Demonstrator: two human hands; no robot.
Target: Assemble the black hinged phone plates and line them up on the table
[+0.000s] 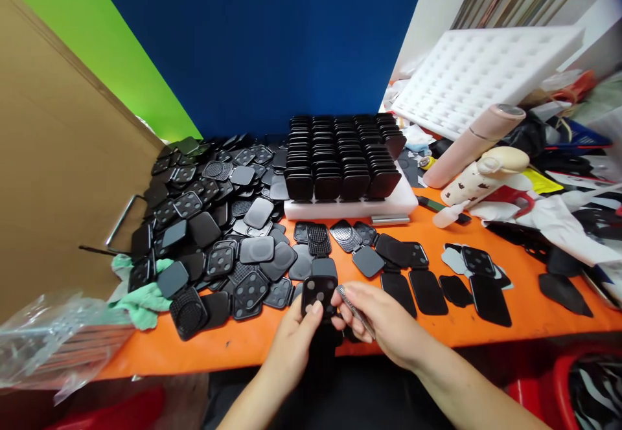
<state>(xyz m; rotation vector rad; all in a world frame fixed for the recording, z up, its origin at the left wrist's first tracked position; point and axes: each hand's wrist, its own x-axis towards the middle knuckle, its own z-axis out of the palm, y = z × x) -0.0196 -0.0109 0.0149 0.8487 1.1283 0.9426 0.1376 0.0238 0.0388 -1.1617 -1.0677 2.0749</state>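
Black cover (pixel 318 295), tweezers (pixel 354 311), two hands

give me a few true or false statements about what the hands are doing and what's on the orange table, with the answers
1. The left hand holds a black square part with round holes. True.
2. The right hand holds a pair of scissors. False: it holds slim metal tweezers, tip by the part.
3. Neat rows of stacked black parts stand on a white foam block behind the hands. True.
4. The loose pile of black parts lies to the right of the hands. False: it lies to the left.
5. The table top is green. False: it is orange; only a cloth at the left is green.
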